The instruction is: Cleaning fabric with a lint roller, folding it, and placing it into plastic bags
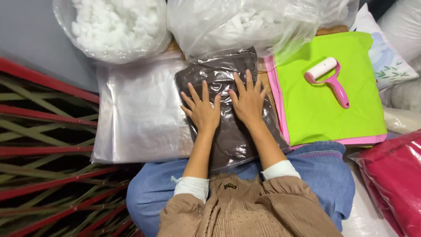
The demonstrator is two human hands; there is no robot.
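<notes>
A dark brown folded cloth in a clear plastic bag [228, 140] lies in front of me, partly on my lap. My left hand [201, 109] presses flat on it with fingers spread. My right hand [247, 98] lies flat beside it on the same bag, fingers spread. Neither hand grips anything. My jeans [324, 171] and tan ribbed top show below.
A stack of clear plastic bags [136, 114] lies at left. Two big bags of white stuffing [116, 26] [250, 22] sit behind. A green cloth [333, 92] over pink carries a pink lint roller [326, 77]. A bagged red cloth [394, 175] lies right. A striped mat [44, 153] covers the floor.
</notes>
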